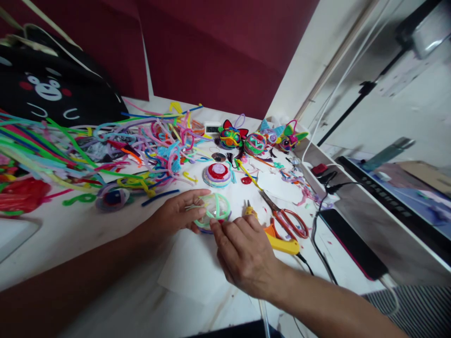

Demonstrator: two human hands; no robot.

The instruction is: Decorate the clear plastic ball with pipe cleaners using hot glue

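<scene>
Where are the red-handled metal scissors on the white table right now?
In the head view, the red-handled metal scissors lie right of centre on the white table, just beyond the yellow glue gun and right of the person's right hand.

White table (88,239) bears pipe cleaners (70,150), scissors (285,218), a glue gun (282,244), a phone (352,244).

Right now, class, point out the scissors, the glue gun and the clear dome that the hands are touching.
scissors (278,212), head view, on the pivot where the blades cross.
glue gun (283,245), head view, on its yellow body.
clear dome (212,206), head view, on its see-through top.
</scene>
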